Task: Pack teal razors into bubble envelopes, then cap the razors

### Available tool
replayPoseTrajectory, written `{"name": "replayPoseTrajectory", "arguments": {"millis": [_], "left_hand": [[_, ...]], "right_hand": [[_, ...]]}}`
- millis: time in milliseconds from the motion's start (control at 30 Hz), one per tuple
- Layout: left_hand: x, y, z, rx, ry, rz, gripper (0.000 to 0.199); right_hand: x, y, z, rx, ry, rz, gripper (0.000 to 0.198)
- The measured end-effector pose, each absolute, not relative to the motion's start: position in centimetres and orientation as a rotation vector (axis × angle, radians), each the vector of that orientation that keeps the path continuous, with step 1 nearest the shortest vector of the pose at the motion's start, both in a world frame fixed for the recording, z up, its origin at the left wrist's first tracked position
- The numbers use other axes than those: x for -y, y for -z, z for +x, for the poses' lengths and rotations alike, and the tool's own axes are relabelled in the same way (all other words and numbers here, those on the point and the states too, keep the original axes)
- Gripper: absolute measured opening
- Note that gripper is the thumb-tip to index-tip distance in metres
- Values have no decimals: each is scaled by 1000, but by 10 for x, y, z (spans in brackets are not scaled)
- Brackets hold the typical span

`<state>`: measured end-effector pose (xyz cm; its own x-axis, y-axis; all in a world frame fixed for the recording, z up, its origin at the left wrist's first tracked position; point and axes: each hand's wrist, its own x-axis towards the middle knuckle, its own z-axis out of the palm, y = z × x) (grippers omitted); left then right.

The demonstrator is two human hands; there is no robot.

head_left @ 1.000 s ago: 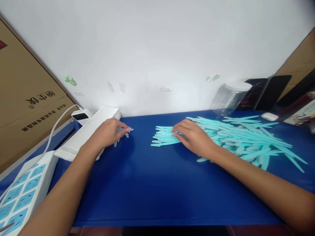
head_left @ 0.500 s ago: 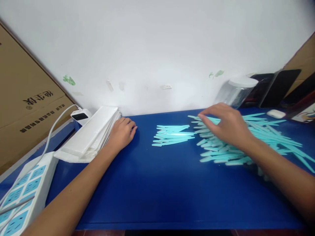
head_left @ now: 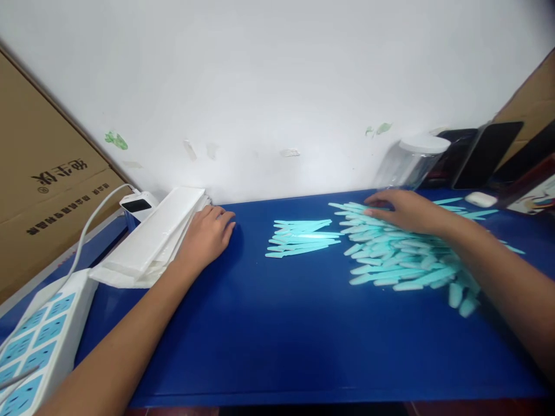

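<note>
My left hand [head_left: 210, 231] rests at the right edge of a stack of white padded envelopes [head_left: 151, 228], its fingers loosely bent and holding nothing visible. My right hand [head_left: 399, 211] is over the back of a large heap of slim turquoise eyebrow razors [head_left: 390, 248]. Its thumb touches the heap, with a gap between thumb and forefinger. No razor shows clearly in its grasp; the far side of its fingers is hidden. Between the hands lies a smaller row of the same razors [head_left: 301, 237], roughly side by side on the blue table [head_left: 269, 329].
A white power strip [head_left: 43, 341] and a small white device with a cable [head_left: 139, 202] are at left, beside a cardboard box [head_left: 56, 167]. Along the back right stand a clear jar with a white lid [head_left: 411, 164], a dark phone-like slab [head_left: 488, 153] and a small white case [head_left: 481, 199].
My right hand has moved slightly right and down across the heap, and its thumb and forefinger have shifted. The left hand stays by the envelopes. The whole view has shifted a little.
</note>
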<state>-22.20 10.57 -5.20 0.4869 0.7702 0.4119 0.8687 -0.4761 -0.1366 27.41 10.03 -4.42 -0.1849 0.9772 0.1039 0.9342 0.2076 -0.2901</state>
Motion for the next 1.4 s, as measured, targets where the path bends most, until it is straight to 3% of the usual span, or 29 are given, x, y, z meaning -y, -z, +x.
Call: {"name": "replayPoseTrajectory", "arguments": {"millis": [300, 533, 967, 1267, 1400], "left_hand": [[-89, 46, -199, 1244, 638, -2580, 29], [-89, 42, -203, 1245, 699, -2593, 25], [-81, 42, -191, 1175, 909, -2682, 20], [-34, 40, -140, 1430, 1324, -3085, 46], [-24, 40, -131, 1474, 1476, -3187, 33]], "right_hand": [[-103, 43, 277, 2134, -354, -1804, 32], [-101, 41, 273, 2177, -233, -1736, 23], [-81, 17, 256, 2193, 79, -1359, 32], [-26, 13, 167, 2197, -476, -1104, 29], [-15, 17, 153, 2245, -600, -1101, 31]]}}
